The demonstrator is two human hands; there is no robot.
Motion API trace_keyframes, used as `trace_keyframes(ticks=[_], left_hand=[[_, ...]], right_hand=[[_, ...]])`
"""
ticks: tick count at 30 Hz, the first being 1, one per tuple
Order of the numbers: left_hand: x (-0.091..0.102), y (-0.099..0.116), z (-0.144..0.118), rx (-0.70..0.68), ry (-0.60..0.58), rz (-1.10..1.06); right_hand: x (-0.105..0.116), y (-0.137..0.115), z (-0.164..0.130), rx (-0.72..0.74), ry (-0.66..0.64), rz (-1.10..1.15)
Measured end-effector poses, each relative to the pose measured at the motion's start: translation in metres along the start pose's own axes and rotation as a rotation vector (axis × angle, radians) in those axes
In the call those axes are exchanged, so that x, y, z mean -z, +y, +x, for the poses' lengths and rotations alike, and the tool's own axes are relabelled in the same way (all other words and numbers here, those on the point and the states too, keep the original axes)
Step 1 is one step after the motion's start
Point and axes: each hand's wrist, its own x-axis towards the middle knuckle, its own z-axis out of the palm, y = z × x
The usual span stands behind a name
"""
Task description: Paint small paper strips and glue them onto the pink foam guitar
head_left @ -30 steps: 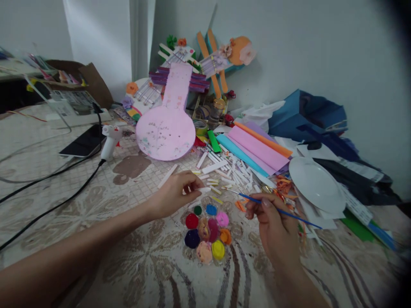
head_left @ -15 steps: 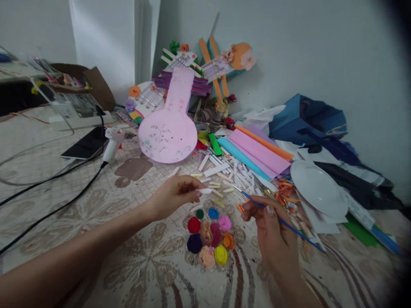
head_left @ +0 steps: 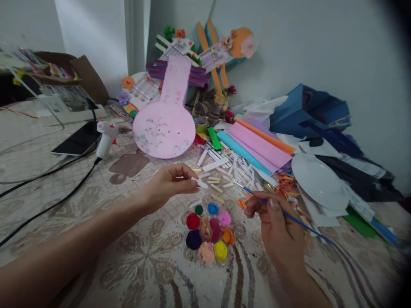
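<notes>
Between thumb and fingertips, my left hand [head_left: 173, 185] pinches a small white strip [head_left: 201, 183]. A blue paintbrush [head_left: 298, 221] is gripped by my right hand [head_left: 278, 229], its bristle tip pointing left toward the strip but apart from it. Below and between both hands sits a flower-shaped paint palette [head_left: 210, 233] with wells of red, dark blue, green, blue, pink, orange, yellow and peach paint. Several small strips with yellow paint [head_left: 215, 188] lie just behind the palette. Farther back is a pile of white strips [head_left: 242, 171].
A pink guitar-shaped cutout [head_left: 164, 130] leans on decorated pieces at the back. To the left are a white glue gun [head_left: 105, 140] with its cord and a dark tablet [head_left: 77, 139]. Coloured paper sheets [head_left: 260, 145], a white plate [head_left: 317, 182] and a blue bag [head_left: 308, 111] lie right.
My left hand has turned the white strip so its free end tilts downward. The view has shifted slightly; the brush stays in my right hand.
</notes>
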Motion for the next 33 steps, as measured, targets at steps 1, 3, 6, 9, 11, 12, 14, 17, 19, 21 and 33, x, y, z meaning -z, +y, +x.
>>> trace_keyframes(ticks=[1,3,6,9,11,12,14,17,19,21,33], left_hand=[[0.000,0.000,0.000,0.018,-0.003,-0.056],[0.001,0.001,0.001,0.045,-0.012,-0.121],[0.000,0.001,0.002,0.017,0.000,-0.085],[-0.001,0.001,0.006,-0.058,0.035,0.040],[-0.002,-0.002,0.011,-0.092,0.049,0.144],[-0.002,-0.003,0.014,-0.098,0.041,0.199],[-0.003,-0.006,0.022,-0.092,-0.019,0.308],[-0.007,-0.011,0.032,-0.081,-0.130,0.424],[-0.011,-0.013,0.037,-0.107,-0.158,0.513],[-0.015,-0.015,0.039,-0.184,-0.130,0.655],[-0.017,-0.019,0.049,-0.507,-0.186,1.137]], right_hand=[[0.000,0.000,0.000,-0.001,-0.003,0.005],[0.001,0.001,0.001,-0.014,-0.005,0.012],[0.002,0.001,0.002,-0.028,0.010,0.012],[0.003,-0.002,0.002,-0.014,0.028,0.012],[0.004,-0.005,0.002,-0.001,0.037,0.013],[0.004,-0.006,0.002,0.006,0.039,0.012],[0.004,-0.008,0.002,0.018,0.043,0.013],[0.006,-0.008,0.002,0.020,0.041,0.011],[0.006,-0.008,0.002,0.013,0.046,0.004],[0.007,-0.008,0.003,0.012,0.053,0.004],[0.014,-0.010,0.008,-0.016,0.083,0.011]])
